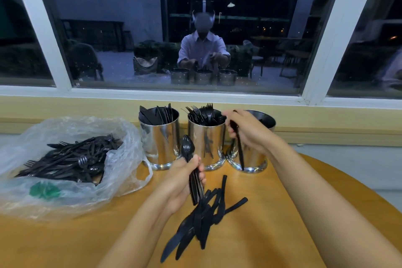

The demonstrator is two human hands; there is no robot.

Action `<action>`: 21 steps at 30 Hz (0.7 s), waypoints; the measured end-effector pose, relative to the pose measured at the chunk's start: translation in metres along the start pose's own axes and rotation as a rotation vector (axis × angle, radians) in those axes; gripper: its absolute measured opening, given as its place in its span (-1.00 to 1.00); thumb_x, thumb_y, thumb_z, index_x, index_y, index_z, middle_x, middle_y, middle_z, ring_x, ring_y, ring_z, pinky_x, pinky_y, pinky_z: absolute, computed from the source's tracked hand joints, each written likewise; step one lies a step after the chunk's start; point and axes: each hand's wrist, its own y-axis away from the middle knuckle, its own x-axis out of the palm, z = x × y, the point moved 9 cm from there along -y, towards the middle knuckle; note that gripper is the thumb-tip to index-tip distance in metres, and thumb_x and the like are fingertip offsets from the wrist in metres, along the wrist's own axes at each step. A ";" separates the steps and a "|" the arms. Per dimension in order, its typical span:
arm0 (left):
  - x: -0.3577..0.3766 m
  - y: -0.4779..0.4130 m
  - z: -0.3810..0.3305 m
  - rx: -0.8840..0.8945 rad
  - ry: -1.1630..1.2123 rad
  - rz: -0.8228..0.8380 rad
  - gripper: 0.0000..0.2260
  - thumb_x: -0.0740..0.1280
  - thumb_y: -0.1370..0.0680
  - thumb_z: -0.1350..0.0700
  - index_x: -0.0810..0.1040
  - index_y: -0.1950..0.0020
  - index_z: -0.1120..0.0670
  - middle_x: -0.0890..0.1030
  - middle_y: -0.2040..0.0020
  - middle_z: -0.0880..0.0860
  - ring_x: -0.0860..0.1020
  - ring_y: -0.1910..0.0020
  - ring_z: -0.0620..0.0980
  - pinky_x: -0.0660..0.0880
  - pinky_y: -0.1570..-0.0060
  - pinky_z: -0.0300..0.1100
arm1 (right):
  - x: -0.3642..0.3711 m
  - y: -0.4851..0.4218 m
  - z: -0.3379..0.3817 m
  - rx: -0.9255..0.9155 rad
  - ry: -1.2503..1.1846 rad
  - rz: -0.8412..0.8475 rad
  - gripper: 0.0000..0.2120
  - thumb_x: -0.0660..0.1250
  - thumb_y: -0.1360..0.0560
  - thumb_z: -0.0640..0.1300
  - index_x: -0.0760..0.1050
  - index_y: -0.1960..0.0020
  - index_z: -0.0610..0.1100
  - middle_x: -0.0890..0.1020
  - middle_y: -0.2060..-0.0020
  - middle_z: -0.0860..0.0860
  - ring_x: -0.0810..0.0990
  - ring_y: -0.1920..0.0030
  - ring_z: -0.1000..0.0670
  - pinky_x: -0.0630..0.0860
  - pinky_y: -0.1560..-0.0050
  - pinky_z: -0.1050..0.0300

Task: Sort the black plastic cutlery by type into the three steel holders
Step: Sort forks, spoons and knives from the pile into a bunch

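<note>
Glossily black, a spoon-topped bundle (188, 149) fills the grip of the left hand (181, 183); the right hand (247, 131) pinches one piece (240, 154).

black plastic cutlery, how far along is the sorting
Done: black knives stand in the left steel holder, forks the middle one. In hand: left hand grips a bunch with a spoon, right hand one piece by the right holder. Left: loose knives on the table, a heaped clear plastic bag.
</note>
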 end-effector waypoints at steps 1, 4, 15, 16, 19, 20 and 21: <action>0.003 0.002 0.000 0.007 -0.009 -0.007 -0.86 0.18 -0.67 0.14 0.43 0.00 0.18 0.59 0.23 0.08 0.56 0.26 -0.02 0.56 0.17 -0.13 | 0.009 0.008 -0.006 0.039 -0.140 0.048 -0.82 0.12 -0.66 -0.18 0.45 -0.10 -0.24 0.44 0.22 -0.05 0.41 0.28 0.07 0.43 0.27 0.22; 0.011 0.007 0.001 0.010 -0.049 -0.003 -0.87 0.16 -0.68 0.13 0.43 -0.04 0.16 0.69 -0.03 0.13 0.66 -0.03 0.08 0.57 -0.10 0.01 | 0.026 0.031 -0.016 0.079 -0.320 0.123 -0.81 0.14 -0.63 -0.29 0.53 -0.09 -0.27 0.56 0.07 -0.11 0.56 0.19 0.03 0.59 0.09 0.18; 0.044 0.027 0.004 -0.013 0.095 0.325 -0.76 0.14 -0.67 0.03 0.42 0.04 0.18 0.41 0.34 0.08 0.32 0.41 -0.08 0.35 0.36 -0.25 | 0.043 0.046 -0.020 -0.122 -0.093 0.142 -0.85 0.33 -0.55 -0.29 0.52 -0.08 -0.10 0.60 0.12 0.01 0.49 0.21 0.09 0.40 0.26 0.28; 0.045 0.028 0.004 -0.016 0.060 0.355 -0.69 0.13 -0.67 0.02 0.44 0.15 0.18 0.36 0.38 0.06 0.29 0.42 -0.08 0.34 0.37 -0.26 | 0.046 0.047 -0.021 -0.111 -0.113 0.188 -0.80 0.31 -0.56 -0.28 0.51 -0.14 -0.08 0.60 0.10 0.00 0.48 0.21 0.08 0.39 0.27 0.27; 0.045 0.030 0.007 -0.014 0.028 0.444 -0.65 0.18 -0.66 0.01 0.45 0.25 0.17 0.30 0.43 0.02 0.26 0.44 -0.10 0.34 0.39 -0.29 | 0.050 0.050 -0.019 -0.100 -0.043 0.267 -0.71 0.29 -0.58 -0.24 0.50 -0.27 -0.04 0.59 0.03 -0.06 0.52 0.20 0.13 0.43 0.22 0.27; 0.045 0.030 0.007 -0.018 0.073 0.475 -0.71 0.23 -0.64 0.01 0.46 0.19 0.17 0.30 0.42 0.02 0.27 0.46 -0.12 0.35 0.41 -0.30 | 0.049 0.049 -0.019 -0.097 -0.006 0.263 -0.71 0.30 -0.58 -0.22 0.50 -0.27 -0.04 0.58 0.03 -0.08 0.55 0.19 0.11 0.45 0.18 0.25; 0.046 0.031 0.007 -0.027 0.131 0.503 -0.78 0.28 -0.62 0.02 0.46 0.10 0.17 0.31 0.40 0.02 0.28 0.47 -0.13 0.36 0.42 -0.30 | 0.049 0.050 -0.019 -0.089 0.010 0.260 -0.71 0.31 -0.57 -0.21 0.50 -0.28 -0.05 0.57 0.05 -0.09 0.55 0.21 0.11 0.46 0.16 0.24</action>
